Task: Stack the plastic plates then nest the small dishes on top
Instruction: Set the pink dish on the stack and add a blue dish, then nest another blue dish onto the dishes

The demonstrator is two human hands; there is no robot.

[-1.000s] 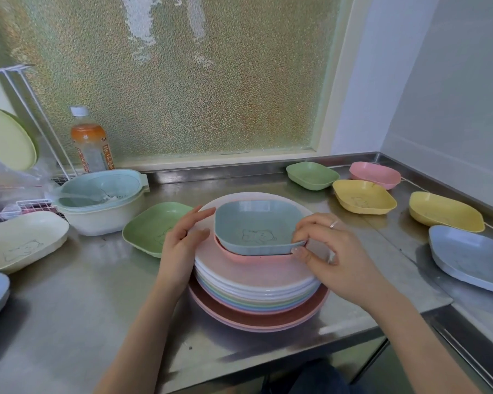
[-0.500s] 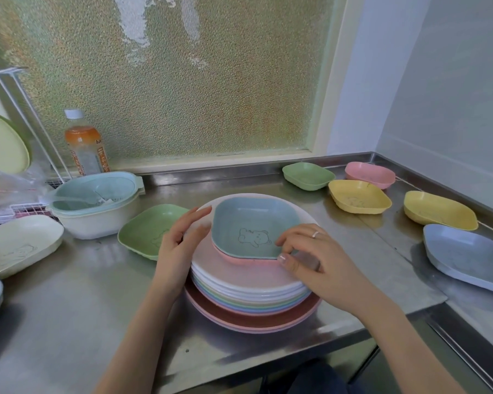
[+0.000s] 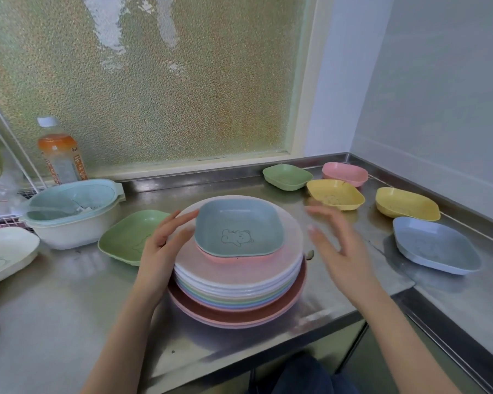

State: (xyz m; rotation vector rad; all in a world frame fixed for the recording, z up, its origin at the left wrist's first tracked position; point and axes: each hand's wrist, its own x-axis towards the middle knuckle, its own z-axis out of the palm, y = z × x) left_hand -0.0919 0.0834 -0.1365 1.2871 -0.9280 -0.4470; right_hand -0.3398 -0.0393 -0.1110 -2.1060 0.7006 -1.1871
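Head view: right hand (image 3: 345, 251) lifted clear of the blue dish (image 3: 238, 228) since half a second ago, fingers now spread, blurred, holding nothing, above the tabletop (image 3: 54, 308) beside the plate stack (image 3: 236, 282); left hand (image 3: 160, 245) unchanged, straight fingers resting against the stack's left rim, gripping nothing; blue dish nested in a pink dish (image 3: 225, 255) on top of the stack, level, no longer touched by the right hand; loose dishes unmoved: green dish (image 3: 125, 240) left of the stack, yellow dish (image 3: 335, 194) and pale blue dish (image 3: 436, 245) to the right.
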